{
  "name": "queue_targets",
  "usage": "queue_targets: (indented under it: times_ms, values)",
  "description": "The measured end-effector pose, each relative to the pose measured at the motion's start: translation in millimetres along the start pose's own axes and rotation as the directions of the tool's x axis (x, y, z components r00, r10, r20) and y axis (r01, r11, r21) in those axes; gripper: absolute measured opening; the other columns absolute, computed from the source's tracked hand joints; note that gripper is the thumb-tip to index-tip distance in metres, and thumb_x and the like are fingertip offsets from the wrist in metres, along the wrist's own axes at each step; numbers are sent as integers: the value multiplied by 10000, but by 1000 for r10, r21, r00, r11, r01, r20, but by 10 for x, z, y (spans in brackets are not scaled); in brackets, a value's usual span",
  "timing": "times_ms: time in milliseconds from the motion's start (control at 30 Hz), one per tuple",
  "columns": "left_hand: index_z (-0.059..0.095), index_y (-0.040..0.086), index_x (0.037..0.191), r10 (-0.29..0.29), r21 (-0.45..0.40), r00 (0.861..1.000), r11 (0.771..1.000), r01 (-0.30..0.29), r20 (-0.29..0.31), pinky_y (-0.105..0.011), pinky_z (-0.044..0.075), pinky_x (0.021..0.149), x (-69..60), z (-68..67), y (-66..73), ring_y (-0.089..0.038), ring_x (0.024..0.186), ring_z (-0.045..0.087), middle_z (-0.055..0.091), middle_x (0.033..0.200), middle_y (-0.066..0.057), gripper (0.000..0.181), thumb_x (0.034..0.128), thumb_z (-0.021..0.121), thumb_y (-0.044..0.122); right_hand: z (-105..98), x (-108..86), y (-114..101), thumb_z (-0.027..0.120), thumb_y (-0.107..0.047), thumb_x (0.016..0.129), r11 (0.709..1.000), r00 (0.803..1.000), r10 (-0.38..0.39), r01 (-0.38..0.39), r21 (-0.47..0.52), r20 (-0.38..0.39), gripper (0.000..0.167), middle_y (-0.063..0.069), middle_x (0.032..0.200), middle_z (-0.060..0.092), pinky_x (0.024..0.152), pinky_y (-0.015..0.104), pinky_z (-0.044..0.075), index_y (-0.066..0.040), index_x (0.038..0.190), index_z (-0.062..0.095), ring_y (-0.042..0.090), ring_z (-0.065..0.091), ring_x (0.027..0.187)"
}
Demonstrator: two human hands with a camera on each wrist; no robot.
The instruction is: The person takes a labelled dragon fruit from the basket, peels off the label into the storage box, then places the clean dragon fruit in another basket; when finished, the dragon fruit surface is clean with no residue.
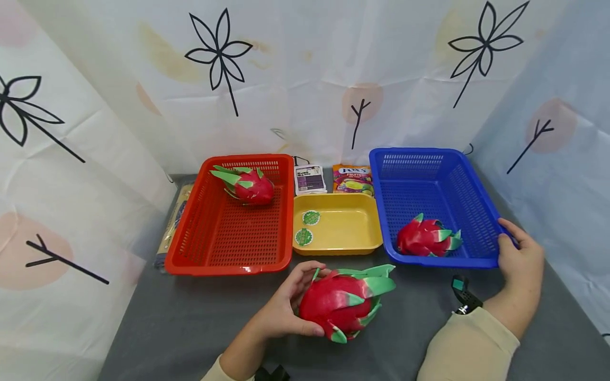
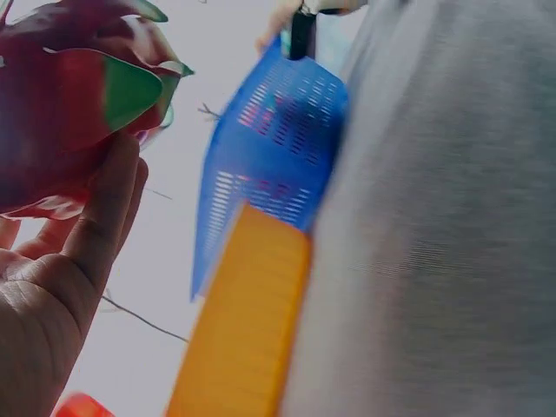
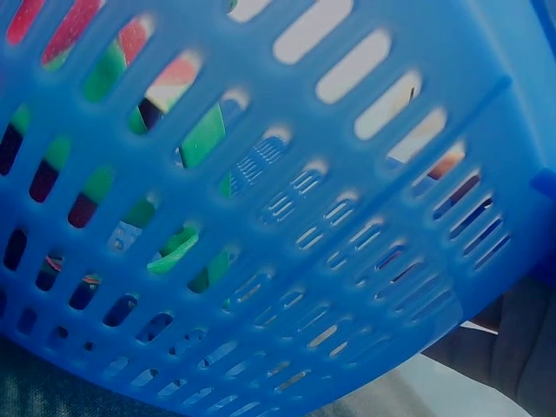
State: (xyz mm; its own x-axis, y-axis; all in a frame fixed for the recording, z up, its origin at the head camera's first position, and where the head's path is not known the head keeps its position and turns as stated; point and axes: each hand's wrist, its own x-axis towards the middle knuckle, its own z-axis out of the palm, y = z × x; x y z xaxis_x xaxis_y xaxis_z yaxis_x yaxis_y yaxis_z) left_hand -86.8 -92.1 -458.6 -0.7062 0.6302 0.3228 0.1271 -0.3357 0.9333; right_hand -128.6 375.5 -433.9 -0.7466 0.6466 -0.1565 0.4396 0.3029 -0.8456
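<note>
My left hand (image 1: 287, 308) holds a red dragon fruit (image 1: 335, 304) with green leaf tips above the grey table, fingers and thumb around its left side. In the left wrist view that dragon fruit (image 2: 52, 122) is cut off by the frame edge. At the right, my right hand (image 1: 523, 259) grips the near right corner of a blue basket (image 1: 419, 185). A second dragon fruit (image 1: 424, 236) lies inside this basket by its near wall. The right wrist view shows the basket's slotted wall (image 3: 287, 200) up close, with fingers (image 3: 521, 339) partly visible in shadow.
A red basket (image 1: 224, 238) at the left holds another dragon fruit (image 1: 252, 186). Between the baskets sits a yellow tray (image 1: 352, 225) with two green stickers. Behind it are a candy packet (image 1: 352, 179) and a white-and-purple packet (image 1: 310, 180). Another packet (image 1: 176, 214) lies left of the red basket.
</note>
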Motion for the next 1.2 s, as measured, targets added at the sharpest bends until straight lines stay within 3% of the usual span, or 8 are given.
queue_targets:
  times_ms: [200,367,633,800,1033,1200]
  values:
    - [251,-8,1461,131,-27,989,991,-130,66,-517,541,959,243,30,236,-352,1400,396,405,1489,-213,872,825,835,114,-19,26,20,435,-229,1034,1000,1000,-1,1,19,-11,500,84,1601,400,649,75,415,-306,1523,509,89,521,1079]
    - [270,87,1443,172,-51,985,984,-170,35,-481,541,971,513,123,314,-351,1412,352,383,1488,-174,841,822,837,119,-27,41,42,442,-224,1024,1000,1000,-12,12,5,-24,505,97,1578,429,631,80,413,-288,1519,520,85,518,1025]
    - [273,209,1381,99,-14,990,995,-101,-103,-453,539,980,991,328,368,-319,1434,328,358,1501,-104,825,783,782,-43,4,64,65,439,-231,1023,999,998,-44,44,-25,-36,504,119,1543,466,664,110,400,-252,1518,527,112,512,1038]
    - [255,241,1339,70,11,979,998,-70,-191,-444,536,984,1319,416,416,-260,1438,345,349,1502,-51,825,764,725,-120,13,63,60,442,-238,1021,999,998,-51,51,-12,-30,503,129,1544,465,685,119,404,-260,1515,531,114,519,1049]
    - [249,174,1372,81,24,964,997,-78,-253,-439,554,954,1796,447,405,-229,1365,449,401,1483,-34,817,802,763,-106,39,60,39,429,-247,1025,999,998,-45,44,-29,-39,507,110,1555,462,703,140,398,-259,1523,520,147,523,1069]
    - [306,250,1351,14,88,951,996,14,-310,-386,579,903,2123,453,327,-172,1283,515,456,1420,26,801,808,833,-11,48,46,36,426,-235,1029,999,998,-44,43,-19,-43,504,119,1544,472,677,120,405,-234,1524,520,127,529,1014]
